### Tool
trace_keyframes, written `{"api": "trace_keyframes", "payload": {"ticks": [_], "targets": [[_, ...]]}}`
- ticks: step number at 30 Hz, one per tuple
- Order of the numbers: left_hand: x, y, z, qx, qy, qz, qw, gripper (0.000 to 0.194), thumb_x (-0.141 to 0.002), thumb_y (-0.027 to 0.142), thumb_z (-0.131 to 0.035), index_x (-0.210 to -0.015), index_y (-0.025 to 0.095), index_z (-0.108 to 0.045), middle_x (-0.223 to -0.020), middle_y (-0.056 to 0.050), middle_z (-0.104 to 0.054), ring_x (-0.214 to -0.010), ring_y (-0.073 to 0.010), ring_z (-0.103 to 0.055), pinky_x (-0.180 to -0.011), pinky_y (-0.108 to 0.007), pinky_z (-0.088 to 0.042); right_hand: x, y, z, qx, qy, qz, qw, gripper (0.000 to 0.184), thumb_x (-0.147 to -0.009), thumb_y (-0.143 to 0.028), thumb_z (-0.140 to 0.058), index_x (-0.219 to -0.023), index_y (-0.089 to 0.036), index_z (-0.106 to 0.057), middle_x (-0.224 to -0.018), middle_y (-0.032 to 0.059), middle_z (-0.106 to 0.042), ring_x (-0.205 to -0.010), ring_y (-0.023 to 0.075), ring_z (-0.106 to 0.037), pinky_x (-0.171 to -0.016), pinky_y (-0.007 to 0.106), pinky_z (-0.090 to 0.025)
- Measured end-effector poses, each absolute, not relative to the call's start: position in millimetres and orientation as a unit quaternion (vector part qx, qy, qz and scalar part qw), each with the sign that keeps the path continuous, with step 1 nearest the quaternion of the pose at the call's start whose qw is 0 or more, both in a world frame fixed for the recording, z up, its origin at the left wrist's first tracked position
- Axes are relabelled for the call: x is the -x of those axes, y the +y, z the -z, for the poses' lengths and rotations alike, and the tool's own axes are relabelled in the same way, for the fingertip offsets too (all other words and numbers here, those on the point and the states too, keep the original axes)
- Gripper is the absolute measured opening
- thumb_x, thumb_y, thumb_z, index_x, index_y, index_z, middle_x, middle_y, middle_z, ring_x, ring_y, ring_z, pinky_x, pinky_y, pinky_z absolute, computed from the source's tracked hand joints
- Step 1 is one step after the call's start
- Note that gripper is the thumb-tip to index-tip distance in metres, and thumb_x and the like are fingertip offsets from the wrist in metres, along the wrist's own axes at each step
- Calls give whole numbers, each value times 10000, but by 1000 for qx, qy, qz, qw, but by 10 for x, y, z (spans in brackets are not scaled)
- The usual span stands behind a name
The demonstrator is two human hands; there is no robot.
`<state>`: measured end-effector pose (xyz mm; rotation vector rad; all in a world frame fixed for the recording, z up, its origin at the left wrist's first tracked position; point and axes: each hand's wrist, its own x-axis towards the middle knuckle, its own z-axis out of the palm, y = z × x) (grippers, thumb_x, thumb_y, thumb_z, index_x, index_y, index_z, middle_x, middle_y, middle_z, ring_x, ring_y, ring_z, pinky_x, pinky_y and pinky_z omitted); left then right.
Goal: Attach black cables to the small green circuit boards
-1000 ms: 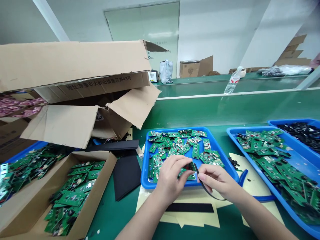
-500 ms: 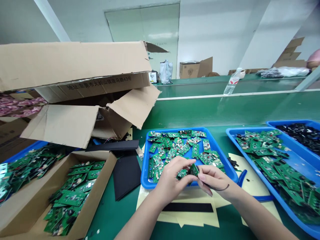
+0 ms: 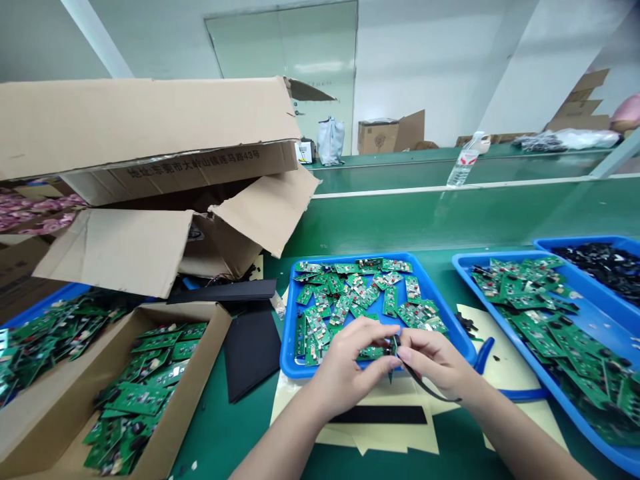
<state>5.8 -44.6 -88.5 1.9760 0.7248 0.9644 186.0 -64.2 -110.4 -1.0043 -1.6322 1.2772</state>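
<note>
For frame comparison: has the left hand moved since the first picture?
Yes: the left hand has shifted rightward against the blue tray, toward the right hand.

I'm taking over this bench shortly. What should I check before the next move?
1. Left hand on the small circuit board: ok, gripped above the tray.
2. Right hand on the black strip: ok, pinched, with its tail curving below the hand.
3. Strip seated on the board: cannot tell, the hands hide where they meet.
4. Green circuit boards in the blue tray: ok, all inside the rim.
5. Loose black scraps on the yellow paper: not ok, lying outside the trays, right of the hands.
</note>
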Motion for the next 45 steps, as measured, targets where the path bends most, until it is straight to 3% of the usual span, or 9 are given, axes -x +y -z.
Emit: {"api": "trace_keyframes", "payload": {"ticks": [5,14,26,34,39,42,45], "targets": [[-68,-468,865,-789,292,-357,405,332,-834,202,-583,-1165,203,-600,-1051,-99,-656,-981,-215,-592,-881,-362,-476,-1843,-659,1088,421,-677,-441,414,378,-880,-441,-450,-595,-193,-432,-531,-36,-404,-508,110,-362,-499,248,-303],[-97,-466,896,-806,288,-340,390,389,-888,189,-480,-1270,242,-530,-1075,-94,-631,-958,-201,-601,-866,-352,-483,-1814,-640,1067,444,-706,-359,419,317,-851,-307,-436,-559,-208,-363,-484,-46,-376,-448,100,-335,-448,238,-276],[-163,-493,1050,-841,295,-359,276,367,-933,231,-362,-1220,129,-568,-780,-88,-639,-720,-188,-609,-664,-302,-533,-1755,-603,1137,471,-711,-318,415,259,-736,-211,-449,-513,-215,-316,-441,-58,-323,-419,87,-293,-410,221,-254],[-190,-501,1101,-826,319,-385,261,343,-916,222,-384,-1153,138,-617,-737,-75,-659,-640,-168,-608,-606,-276,-526,-1755,-591,1165,469,-708,-320,419,244,-694,-188,-456,-500,-215,-311,-436,-58,-328,-416,87,-286,-412,227,-238],[-179,-503,1063,-806,331,-402,281,327,-897,215,-407,-1083,151,-668,-735,-71,-683,-639,-171,-618,-609,-269,-514,-1781,-595,1174,449,-702,-343,434,283,-696,-180,-485,-480,-211,-305,-431,-62,-308,-410,84,-278,-414,230,-228],[-139,-473,988,-755,375,-432,320,309,-882,221,-437,-1023,156,-704,-736,-64,-692,-645,-168,-611,-621,-263,-498,-1816,-610,1164,424,-693,-368,453,298,-760,-210,-502,-490,-203,-376,-445,-40,-393,-420,98,-356,-433,241,-284],[-103,-433,935,-675,433,-445,399,317,-876,280,-466,-1058,162,-696,-642,-30,-644,-521,-131,-520,-501,-230,-434,-1857,-624,1142,409,-661,-385,497,260,-860,-285,-473,-613,-205,-465,-540,-8,-488,-486,128,-458,-483,262,-369]]}}
